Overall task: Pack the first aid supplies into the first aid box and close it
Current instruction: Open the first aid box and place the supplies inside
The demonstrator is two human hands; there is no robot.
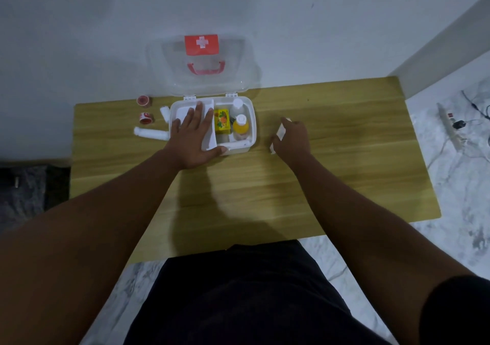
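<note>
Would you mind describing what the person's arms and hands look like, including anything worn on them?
Both forearms are bare, with no watch, bracelet or glove visible on the left hand or the right hand. No rings can be made out, though the picture is dim. A dark sleeve edge shows near the right upper arm at the bottom right corner. The left arm shows no sleeve.

Inspector A: Premises read as a home room; plain white wall; marble-look floor; small wood-grain table pushed against the wall.

Inspector B: Agreed; power strip and loose cables on the floor at right; dark rug at left.
</note>
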